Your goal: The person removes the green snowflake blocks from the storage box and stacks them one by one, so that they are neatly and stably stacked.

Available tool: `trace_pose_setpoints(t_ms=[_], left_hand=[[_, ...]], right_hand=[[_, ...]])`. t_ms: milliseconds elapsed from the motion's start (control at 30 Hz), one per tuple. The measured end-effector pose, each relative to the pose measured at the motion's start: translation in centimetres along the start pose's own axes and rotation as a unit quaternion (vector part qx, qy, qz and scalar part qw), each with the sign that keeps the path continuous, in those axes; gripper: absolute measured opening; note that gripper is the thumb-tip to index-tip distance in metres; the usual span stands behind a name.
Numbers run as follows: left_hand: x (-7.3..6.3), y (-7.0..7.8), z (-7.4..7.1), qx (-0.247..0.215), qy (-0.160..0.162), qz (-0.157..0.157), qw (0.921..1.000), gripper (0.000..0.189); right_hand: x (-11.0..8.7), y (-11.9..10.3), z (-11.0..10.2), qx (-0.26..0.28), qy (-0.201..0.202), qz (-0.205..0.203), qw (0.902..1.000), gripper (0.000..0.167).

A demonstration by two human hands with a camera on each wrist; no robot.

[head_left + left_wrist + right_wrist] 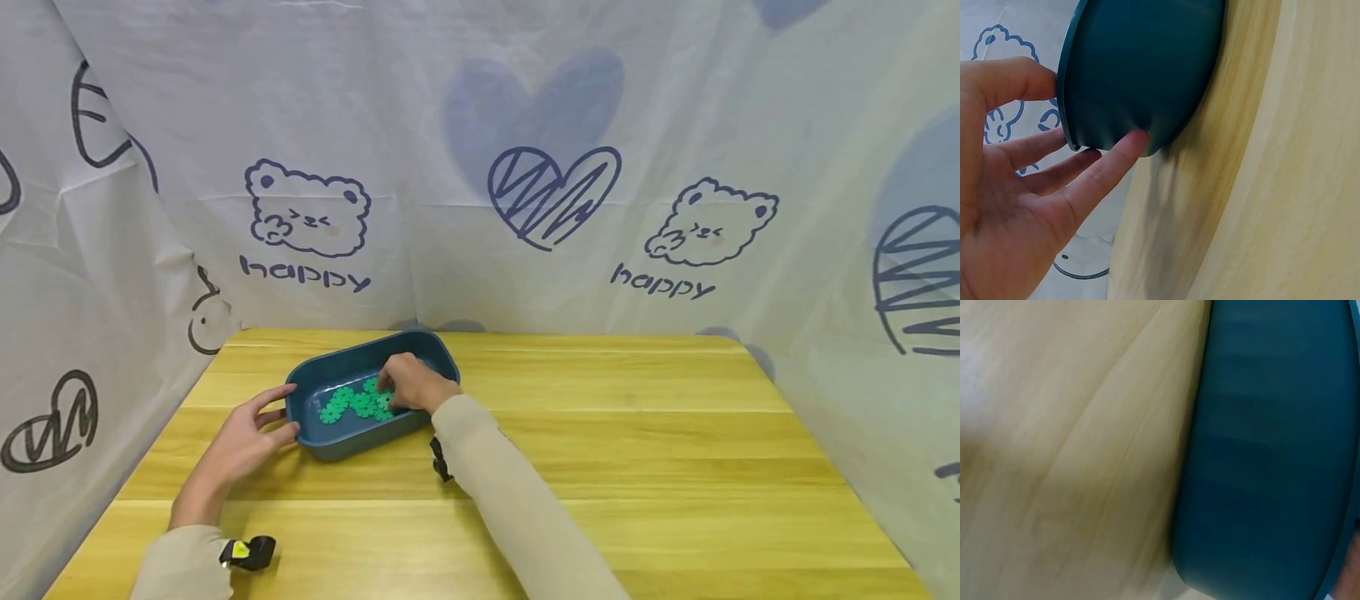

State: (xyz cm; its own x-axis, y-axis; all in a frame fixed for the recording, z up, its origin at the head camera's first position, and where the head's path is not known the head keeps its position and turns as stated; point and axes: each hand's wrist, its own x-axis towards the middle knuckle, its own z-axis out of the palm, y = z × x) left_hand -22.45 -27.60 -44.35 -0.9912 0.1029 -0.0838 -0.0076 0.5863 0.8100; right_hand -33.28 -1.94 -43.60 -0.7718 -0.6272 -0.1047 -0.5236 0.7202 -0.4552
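Patterned cloth is hanging behind the table; near its far-left corner, a blue tray is holding green pieces. Fingers apart, the left hand is touching one end, ideally bracing it lightly; the right hand is bending over them, its fingers' grip too hidden to tell.

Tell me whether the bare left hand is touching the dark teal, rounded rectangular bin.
Touching. The left wrist view shows it: one fingertip of the left hand rests against the outside of the bin, with no gap visible.
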Motion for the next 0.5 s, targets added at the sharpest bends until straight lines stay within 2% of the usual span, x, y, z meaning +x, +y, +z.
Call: trace_pose_setpoints(t_ms=[267,433,500], left_hand=[[0.08,-0.05,0.02,0.006,-0.001,-0.002,1.0000,0.072],[0.13,-0.06,0.01,0.007,-0.001,0.001,1.0000,0.072],[0.10,-0.04,0.04,0.007,-0.001,0.002,1.0000,0.072]], right_hand=[[-0.07,0.00,-0.51,-0.070,-0.009,-0.015,0.9974,0.031],[-0.04,-0.20,-0.65,-0.145,-0.008,-0.040,0.9886,0.027],[-0.03,-0.23,-0.67,-0.160,-0.007,-0.044,0.9861,0.027]])
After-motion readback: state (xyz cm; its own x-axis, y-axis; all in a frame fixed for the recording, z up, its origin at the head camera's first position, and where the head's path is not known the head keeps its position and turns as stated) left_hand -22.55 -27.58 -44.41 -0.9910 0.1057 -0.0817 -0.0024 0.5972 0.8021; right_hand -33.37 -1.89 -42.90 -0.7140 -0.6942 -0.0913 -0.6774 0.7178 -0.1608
